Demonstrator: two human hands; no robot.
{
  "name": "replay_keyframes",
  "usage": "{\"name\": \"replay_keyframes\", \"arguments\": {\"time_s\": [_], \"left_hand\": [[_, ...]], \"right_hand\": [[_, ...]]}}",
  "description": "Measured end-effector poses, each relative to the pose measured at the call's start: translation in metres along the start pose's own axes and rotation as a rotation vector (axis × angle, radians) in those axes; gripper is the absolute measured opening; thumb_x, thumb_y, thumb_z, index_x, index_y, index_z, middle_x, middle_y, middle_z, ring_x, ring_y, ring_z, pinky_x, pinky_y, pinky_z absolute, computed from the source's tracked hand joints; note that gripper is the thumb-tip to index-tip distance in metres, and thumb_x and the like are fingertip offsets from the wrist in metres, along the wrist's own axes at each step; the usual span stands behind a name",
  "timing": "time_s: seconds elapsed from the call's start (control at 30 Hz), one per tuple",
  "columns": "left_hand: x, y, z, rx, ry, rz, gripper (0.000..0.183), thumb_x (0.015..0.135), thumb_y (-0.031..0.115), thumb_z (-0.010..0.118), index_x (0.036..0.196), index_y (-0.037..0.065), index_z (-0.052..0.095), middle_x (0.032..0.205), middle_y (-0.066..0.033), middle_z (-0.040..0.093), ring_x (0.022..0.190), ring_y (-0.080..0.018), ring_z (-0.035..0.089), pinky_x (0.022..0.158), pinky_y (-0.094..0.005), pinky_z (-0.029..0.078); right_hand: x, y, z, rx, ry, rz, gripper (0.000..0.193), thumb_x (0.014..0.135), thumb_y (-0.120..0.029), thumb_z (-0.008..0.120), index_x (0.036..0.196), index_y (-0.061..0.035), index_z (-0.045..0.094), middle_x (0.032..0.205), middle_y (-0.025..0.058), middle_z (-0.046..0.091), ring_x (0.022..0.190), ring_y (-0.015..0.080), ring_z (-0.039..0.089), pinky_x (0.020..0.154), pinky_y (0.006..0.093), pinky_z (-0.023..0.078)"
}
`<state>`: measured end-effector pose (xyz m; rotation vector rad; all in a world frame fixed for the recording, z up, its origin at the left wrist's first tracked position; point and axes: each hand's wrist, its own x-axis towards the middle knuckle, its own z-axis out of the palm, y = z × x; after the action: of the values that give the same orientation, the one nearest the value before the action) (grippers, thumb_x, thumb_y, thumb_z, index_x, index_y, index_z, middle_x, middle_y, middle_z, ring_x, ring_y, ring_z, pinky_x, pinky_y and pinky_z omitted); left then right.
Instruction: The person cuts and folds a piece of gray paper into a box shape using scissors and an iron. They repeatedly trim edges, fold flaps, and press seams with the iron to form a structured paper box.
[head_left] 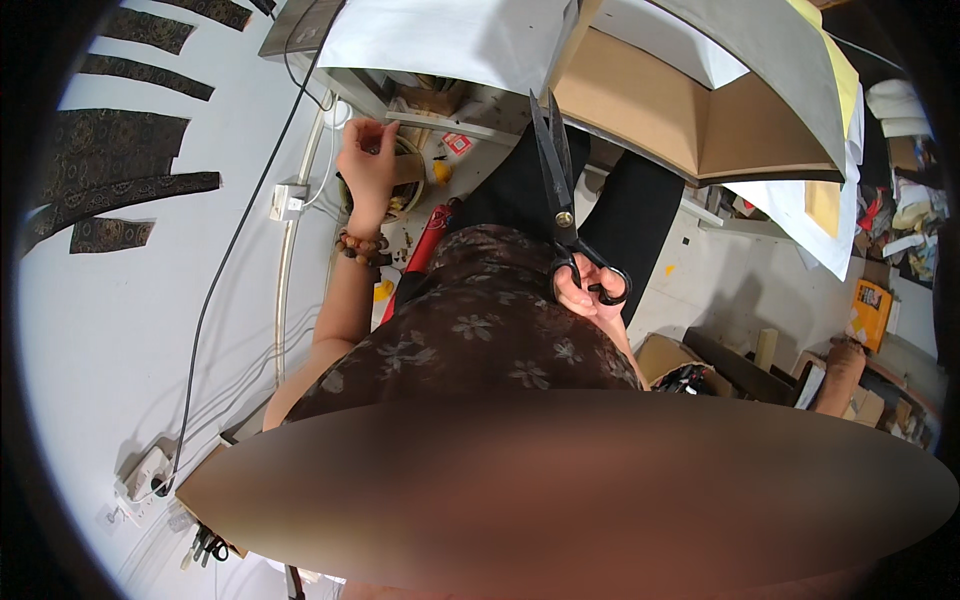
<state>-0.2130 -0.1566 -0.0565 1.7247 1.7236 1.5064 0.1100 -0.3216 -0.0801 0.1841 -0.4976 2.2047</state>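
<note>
My top [470,345] sits toward six o'clock; my right hand [575,291] grips scissors [564,215] at three; left hand [367,168] curls at eleven, contents unclear.

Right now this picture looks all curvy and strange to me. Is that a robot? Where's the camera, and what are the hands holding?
No robot here, just a person with two bare hands. The camera sits on the person's head and looks down. Its very wide lens bends straight lines near the edge, and the bottom is blurred.

The right hand grips big black-handled scissors by the loops, with the blades a little apart. The left hand has curled fingers, and I can't see anything in it. A beaded bracelet circles that wrist.

At the top, a white sheet lies on the work surface. Dark patterned cloth pieces are on the white wall at the left.
</note>
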Motion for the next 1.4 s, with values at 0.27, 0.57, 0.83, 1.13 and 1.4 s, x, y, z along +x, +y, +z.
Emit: {"name": "replay_keyframes", "arguments": {"time_s": [0.27, 0.57, 0.83, 1.13, 1.4], "left_hand": [[-0.014, -0.097, -0.013, 0.419, -0.06, -0.115, 0.009, 0.1, 0.01, 0.054, 0.099, 0.002, 0.059, 0.082, -0.0189, 0.066, 0.074, -0.0335, 0.066, 0.068, -0.0409, 0.05], [-0.032, -0.12, -0.013, 0.709, -0.448, -0.099, 0.092, 0.084, 0.029, 0.077, 0.156, 0.004, 0.027, 0.14, -0.034, 0.049, 0.128, -0.0471, 0.051, 0.104, -0.0473, 0.045], [-0.029, -0.109, 0.007, 0.705, -0.606, -0.147, 0.089, 0.084, 0.045, 0.073, 0.155, 0.008, 0.033, 0.159, -0.0262, 0.029, 0.146, -0.0434, 0.028, 0.114, -0.0625, 0.027], [-0.021, -0.07, 0.026, 0.496, -0.476, 0.075, 0.071, 0.086, 0.038, 0.072, 0.144, 0.004, 0.048, 0.15, -0.0268, 0.042, 0.139, -0.0457, 0.038, 0.11, -0.0589, 0.034], [0.008, 0.031, 0.04, -0.219, -0.188, 0.107, 0.031, 0.098, 0.007, 0.062, 0.128, -0.003, 0.059, 0.116, -0.0149, 0.07, 0.101, -0.0178, 0.067, 0.092, -0.0312, 0.051]], "right_hand": [[0.001, 0.003, -0.006, 0.043, -0.055, -0.005, 0.07, 0.096, -0.054, 0.06, 0.124, 0.0098, 0.055, 0.067, -0.0005, 0.046, 0.047, 0.0047, 0.04, 0.04, 0.0185, 0.031], [0.02, -0.009, 0.049, -0.998, 0.563, -0.197, 0.056, 0.079, -0.034, 0.08, 0.114, 0.0077, 0.064, 0.077, 0.0012, 0.055, 0.056, 0.0071, 0.046, 0.052, 0.0205, 0.036], [0.022, -0.028, 0.063, -2.465, 0.78, -0.602, 0.055, 0.066, -0.03, 0.084, 0.106, 0.0032, 0.067, 0.086, 0.0107, 0.066, 0.063, 0.0266, 0.063, 0.055, 0.0338, 0.051], [-0.015, -0.035, 0.04, -2.572, 0.884, -0.864, 0.049, 0.075, -0.027, 0.083, 0.107, 0.0051, 0.066, 0.092, 0.0145, 0.071, 0.063, 0.0273, 0.064, 0.056, 0.0344, 0.053], [-0.063, -0.091, 0.034, -1.769, 1.617, -1.304, 0.04, 0.093, 0.002, 0.065, 0.131, 0.0127, 0.054, 0.115, 0.0122, 0.067, 0.092, 0.0118, 0.063, 0.081, 0.0272, 0.053]]}}
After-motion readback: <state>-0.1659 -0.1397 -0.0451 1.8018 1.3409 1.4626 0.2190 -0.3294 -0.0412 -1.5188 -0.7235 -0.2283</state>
